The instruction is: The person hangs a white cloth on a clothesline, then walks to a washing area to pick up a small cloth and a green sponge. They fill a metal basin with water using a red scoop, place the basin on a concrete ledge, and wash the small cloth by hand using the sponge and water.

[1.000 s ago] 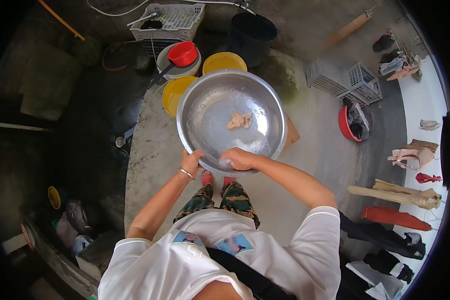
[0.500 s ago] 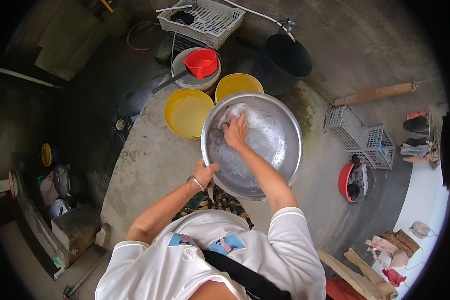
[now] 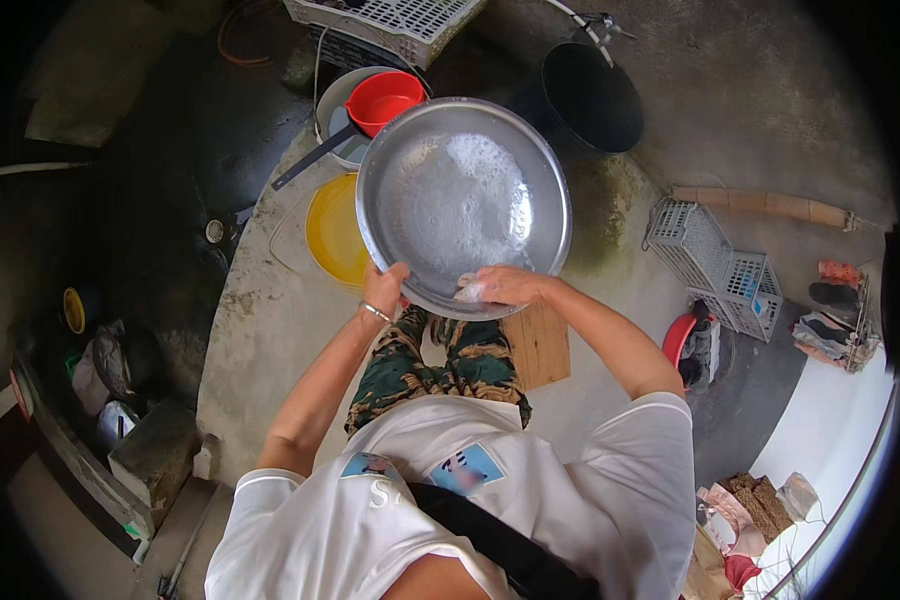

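Observation:
A wide stainless steel basin (image 3: 425, 190) is held up in front of me, tilted so its inside faces me. White suds (image 3: 485, 160) streak its bottom. At its near left rim my left hand (image 3: 382, 288) is closed around the edge, a bracelet on the wrist. My right hand (image 3: 513, 286) is inside the near wall, fingers closed on a whitish, soapy cloth (image 3: 470, 290) pressed against the metal. Part of the cloth is hidden under the fingers.
Beyond the basin stand a yellow tub (image 3: 332, 235), a pale bucket (image 3: 332, 95) with a red long-handled dipper (image 3: 385, 100) on it, and a black bucket (image 3: 592, 100). A wooden board (image 3: 542, 348) is beside my legs. Grey crates (image 3: 690, 245) and a red tub (image 3: 675, 340) are at the right.
My right hand has moved with the cloth from the basin's far left inside to its near wall. The basin has moved farther from my body and now covers the second yellow tub.

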The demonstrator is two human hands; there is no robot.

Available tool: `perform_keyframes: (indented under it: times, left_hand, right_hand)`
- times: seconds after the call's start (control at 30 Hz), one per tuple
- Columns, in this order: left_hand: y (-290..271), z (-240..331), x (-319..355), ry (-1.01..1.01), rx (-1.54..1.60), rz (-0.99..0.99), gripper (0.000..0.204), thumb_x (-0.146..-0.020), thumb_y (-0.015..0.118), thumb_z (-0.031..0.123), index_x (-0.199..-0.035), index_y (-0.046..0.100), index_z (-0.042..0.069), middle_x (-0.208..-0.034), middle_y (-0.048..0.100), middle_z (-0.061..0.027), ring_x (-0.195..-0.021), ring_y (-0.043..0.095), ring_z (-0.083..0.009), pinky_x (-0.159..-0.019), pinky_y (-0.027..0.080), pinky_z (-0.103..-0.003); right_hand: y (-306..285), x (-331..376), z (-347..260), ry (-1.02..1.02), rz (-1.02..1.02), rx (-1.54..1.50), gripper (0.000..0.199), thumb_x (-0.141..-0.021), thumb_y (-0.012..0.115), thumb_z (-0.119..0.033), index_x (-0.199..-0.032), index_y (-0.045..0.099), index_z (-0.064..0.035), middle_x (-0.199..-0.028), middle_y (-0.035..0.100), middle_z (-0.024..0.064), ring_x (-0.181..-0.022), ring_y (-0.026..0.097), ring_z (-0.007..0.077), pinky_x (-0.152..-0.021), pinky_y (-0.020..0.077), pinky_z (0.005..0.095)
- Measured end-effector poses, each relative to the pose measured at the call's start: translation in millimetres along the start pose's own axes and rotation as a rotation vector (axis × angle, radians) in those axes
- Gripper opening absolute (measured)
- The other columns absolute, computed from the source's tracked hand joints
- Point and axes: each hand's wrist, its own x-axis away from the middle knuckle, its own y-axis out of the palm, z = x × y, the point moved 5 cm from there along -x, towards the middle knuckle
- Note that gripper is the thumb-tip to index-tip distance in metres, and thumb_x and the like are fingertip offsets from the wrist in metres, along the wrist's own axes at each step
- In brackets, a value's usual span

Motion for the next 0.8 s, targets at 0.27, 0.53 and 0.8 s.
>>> perform_keyframes:
  times: [0.27,0.53,0.8]
  left_hand:
    - [31,26,-45,0.043,0.026,-0.075,0.017,-0.071,0.052,0.005,-0.086,0.055,-0.001,-0.068,0.056,-0.0056,-0.055,0.054,-0.0157,-0.046,0.044,-0.029]
    - [89,-18,-54,-0.08,0.179,-0.003,0.021,-0.069,0.054,0.006,-0.088,0.056,-0.001,-0.072,0.057,-0.0055,-0.055,0.053,-0.0147,-0.048,0.043,-0.028]
    - [128,-123,-113,-0.002,0.431,0.225,0.011,-0.07,0.053,0.005,-0.08,0.057,0.001,-0.066,0.057,-0.0024,-0.056,0.053,-0.0118,-0.049,0.043,-0.026]
  right_hand:
    - [-143,22,108,0.522,0.6,0.976,0.034,-0.086,0.042,-0.012,-0.118,0.054,-0.0111,-0.132,0.04,0.0089,-0.127,0.031,0.0288,-0.104,0.0247,0.0437]
    - [-179,-77,184,0.188,0.915,0.649,0.042,-0.082,0.047,-0.006,-0.123,0.042,-0.0007,-0.141,0.02,0.0241,-0.132,0.014,0.0413,-0.105,0.0128,0.0564]
    - [-74,-159,179,-0.219,0.522,-0.042,0.053,-0.083,0.044,-0.01,-0.133,0.029,0.0006,-0.141,0.019,0.025,-0.131,0.017,0.041,-0.109,0.0147,0.0425]
